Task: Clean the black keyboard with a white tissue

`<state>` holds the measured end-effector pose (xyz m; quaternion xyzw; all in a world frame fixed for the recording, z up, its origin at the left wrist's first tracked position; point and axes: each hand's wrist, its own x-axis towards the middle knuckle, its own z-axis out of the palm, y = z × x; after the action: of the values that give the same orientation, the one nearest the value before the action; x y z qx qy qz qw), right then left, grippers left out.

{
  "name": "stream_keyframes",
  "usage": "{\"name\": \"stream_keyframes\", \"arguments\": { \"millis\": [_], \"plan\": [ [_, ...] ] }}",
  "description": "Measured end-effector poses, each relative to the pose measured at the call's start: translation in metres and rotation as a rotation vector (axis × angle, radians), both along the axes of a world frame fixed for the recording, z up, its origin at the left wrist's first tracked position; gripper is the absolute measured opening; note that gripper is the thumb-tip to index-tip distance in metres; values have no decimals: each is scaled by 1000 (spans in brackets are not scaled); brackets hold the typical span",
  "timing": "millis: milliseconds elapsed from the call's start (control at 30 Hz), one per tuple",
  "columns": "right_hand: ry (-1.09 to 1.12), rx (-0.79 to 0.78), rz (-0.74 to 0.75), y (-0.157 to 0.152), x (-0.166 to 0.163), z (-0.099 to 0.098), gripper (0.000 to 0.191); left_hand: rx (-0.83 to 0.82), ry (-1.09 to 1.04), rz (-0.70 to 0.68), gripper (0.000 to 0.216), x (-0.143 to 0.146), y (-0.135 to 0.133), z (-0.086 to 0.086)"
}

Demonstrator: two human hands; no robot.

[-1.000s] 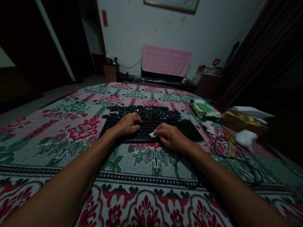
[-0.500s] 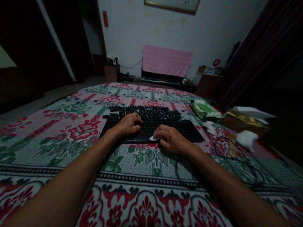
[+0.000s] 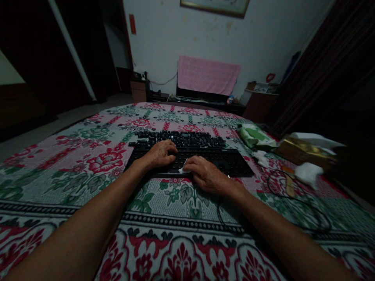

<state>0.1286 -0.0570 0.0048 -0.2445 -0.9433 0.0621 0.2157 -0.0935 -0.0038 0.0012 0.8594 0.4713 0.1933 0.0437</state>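
A black keyboard (image 3: 234, 163) with its keycaps off lies across the patterned bedspread. My left hand (image 3: 162, 153) rests on its left half, palm down, fingers bent and thumb apart, with nothing seen in it. In the fingers of my right hand (image 3: 206, 175) is a crumpled white tissue (image 3: 183, 169), pressed to the keyboard near its front edge, just left of the middle. Part of the tissue is hidden under the fingers. Many loose black keycaps (image 3: 193, 139) lie heaped along the keyboard's far side.
To the right are a green and white soft pack (image 3: 255, 136), a gold tissue box (image 3: 304, 151), crumpled tissues (image 3: 309, 173) and a flat wooden-looking tool (image 3: 289, 184). A black cable (image 3: 320, 212) loops over the bedspread (image 3: 102, 162). Farther off, a pink towel (image 3: 208, 75) covers a screen.
My right hand has slid a little to the left along the keyboard with the tissue. My left hand stays in place on the keyboard. The view has shifted slightly.
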Motion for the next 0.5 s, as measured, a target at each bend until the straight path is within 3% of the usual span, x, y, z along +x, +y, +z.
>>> {"name": "stream_keyframes", "arguments": {
  "millis": [367,500],
  "plan": [
    [-20,9,3,-3,-4,1,30,-1,-5,-12,29,-1,1,-1],
    [-39,13,-59,0,2,3,22,-4,-10,-3,27,-1,1,-1]
  ]
}}
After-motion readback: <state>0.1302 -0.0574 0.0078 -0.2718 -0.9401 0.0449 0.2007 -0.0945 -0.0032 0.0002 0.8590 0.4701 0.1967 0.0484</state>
